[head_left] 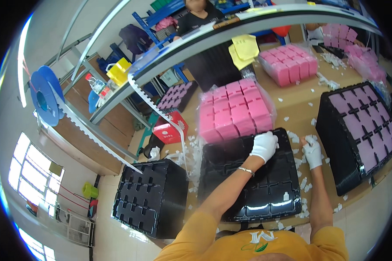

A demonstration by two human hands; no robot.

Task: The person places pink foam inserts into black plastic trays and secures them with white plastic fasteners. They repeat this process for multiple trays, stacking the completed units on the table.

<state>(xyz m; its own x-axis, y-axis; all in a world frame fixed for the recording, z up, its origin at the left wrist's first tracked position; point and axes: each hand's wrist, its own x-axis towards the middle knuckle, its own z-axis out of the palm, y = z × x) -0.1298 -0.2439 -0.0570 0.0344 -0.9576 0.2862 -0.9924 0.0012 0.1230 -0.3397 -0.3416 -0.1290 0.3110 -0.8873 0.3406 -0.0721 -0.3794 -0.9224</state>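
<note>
A black plastic tray (235,204) with moulded compartments lies on the table in front of me. My left hand (264,147), in a white glove, is over its far right part with the fingers closed; what they hold, if anything, is too small to name. A small white piece (286,196) rests in the tray's near right part. Just past the tray's right edge is my right hand (312,153), also gloved, its fingers curled together above scattered white scraps (303,182). Whatever lies between those fingers cannot be made out. Behind the tray sits a block of pink foam pieces (235,111) in clear plastic.
Stacked black trays stand at left (137,198) and a stack topped with purple foam (363,126) at right. Another pink foam block (288,64) lies farther back. A white perforated strip (161,114) hangs from a blue reel (41,98). A person (200,17) is beyond the overhead shelf.
</note>
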